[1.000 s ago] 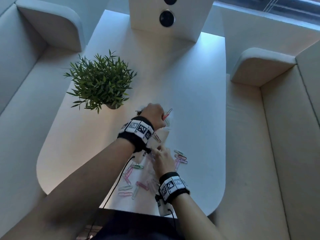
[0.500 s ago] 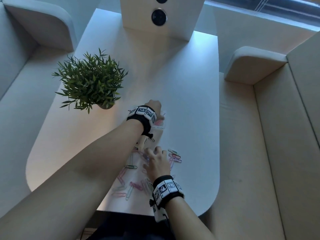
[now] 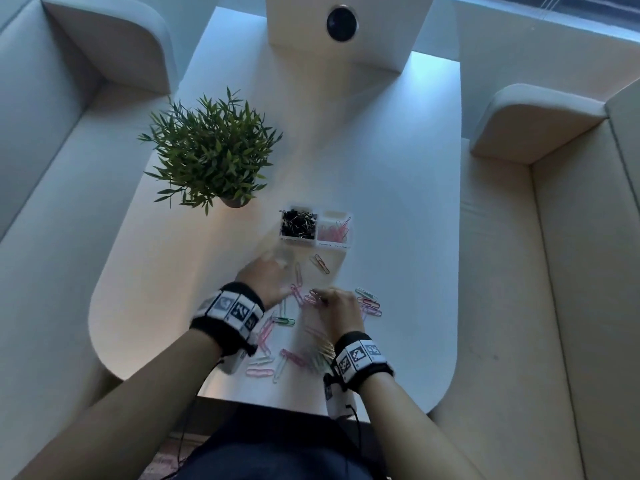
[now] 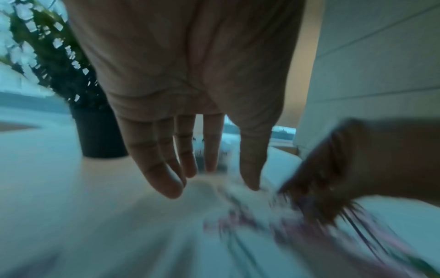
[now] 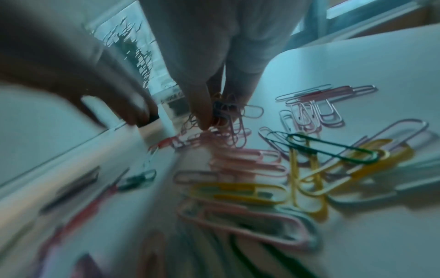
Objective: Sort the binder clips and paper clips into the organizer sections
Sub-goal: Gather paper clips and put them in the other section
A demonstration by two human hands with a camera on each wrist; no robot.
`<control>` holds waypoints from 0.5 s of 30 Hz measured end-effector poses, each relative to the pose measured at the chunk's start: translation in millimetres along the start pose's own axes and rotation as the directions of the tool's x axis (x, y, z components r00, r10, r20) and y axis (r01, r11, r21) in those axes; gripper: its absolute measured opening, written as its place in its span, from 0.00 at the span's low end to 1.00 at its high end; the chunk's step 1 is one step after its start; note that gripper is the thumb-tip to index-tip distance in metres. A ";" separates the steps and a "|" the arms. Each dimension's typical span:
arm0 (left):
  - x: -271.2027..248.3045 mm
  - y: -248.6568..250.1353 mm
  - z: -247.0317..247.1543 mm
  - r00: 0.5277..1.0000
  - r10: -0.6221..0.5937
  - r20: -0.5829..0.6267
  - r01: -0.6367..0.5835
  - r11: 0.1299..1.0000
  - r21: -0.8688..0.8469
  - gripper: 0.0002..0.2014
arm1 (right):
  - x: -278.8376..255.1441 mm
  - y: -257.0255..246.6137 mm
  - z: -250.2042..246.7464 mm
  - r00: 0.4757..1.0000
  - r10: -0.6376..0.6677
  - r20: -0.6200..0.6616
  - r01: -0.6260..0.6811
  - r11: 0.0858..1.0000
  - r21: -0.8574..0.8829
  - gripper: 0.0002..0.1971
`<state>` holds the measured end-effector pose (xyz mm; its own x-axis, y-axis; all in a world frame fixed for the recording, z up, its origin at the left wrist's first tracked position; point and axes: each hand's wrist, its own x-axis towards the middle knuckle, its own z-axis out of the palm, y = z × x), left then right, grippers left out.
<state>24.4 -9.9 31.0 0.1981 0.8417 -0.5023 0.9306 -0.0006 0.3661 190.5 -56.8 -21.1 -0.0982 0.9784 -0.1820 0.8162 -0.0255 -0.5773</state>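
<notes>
A clear two-section organizer point(image 3: 349, 237) stands mid-table; its left section holds black binder clips point(image 3: 298, 223), its right section pink paper clips point(image 3: 334, 231). Several coloured paper clips point(image 3: 369, 303) lie loose on the white table nearer me, sharper in the right wrist view as paper clips point(image 5: 333, 150). My left hand point(image 3: 280, 268) hovers blurred between organizer and pile, fingers straight and empty; the left hand point(image 4: 214, 180) shows the same from the wrist. My right hand point(image 3: 320, 299) is on the pile, and in the wrist view the right hand point(image 5: 214, 120) pinches a small bunch of clips point(image 5: 228, 111).
A potted green plant point(image 3: 211, 150) stands left of the organizer. A white box with a dark round hole point(image 3: 346, 22) sits at the table's far end. Pale sofas flank the table point(image 3: 415, 202), whose rounded near edge is close to my body.
My left hand has drawn back from the organizer toward the pile and no longer holds the red clip; the organizer is now uncovered. My right hand stays at the pile.
</notes>
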 end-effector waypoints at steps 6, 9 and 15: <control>-28.2 -21.0 35.4 0.996 -0.010 -0.090 0.022 0.991 0.131 0.54 | 13.5 -9.0 -40.6 0.967 0.179 -0.182 -0.111 0.937 0.330 0.06; -41.4 -36.8 43.6 0.988 -0.148 -0.039 0.150 0.986 0.073 0.61 | 51.3 -11.6 -69.8 0.937 0.085 -0.340 0.003 0.968 0.250 0.05; -59.8 -64.5 65.4 0.980 -0.191 0.055 0.182 0.973 0.141 0.73 | 122.1 -11.9 -77.8 0.989 -0.081 -0.122 0.065 0.989 -0.130 0.15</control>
<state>-27.3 -95.5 -13.8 0.0330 0.7953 -0.6053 0.9851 0.0766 0.1543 213.1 78.9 25.4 -0.0938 0.9949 -0.0359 0.8753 0.0653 -0.4792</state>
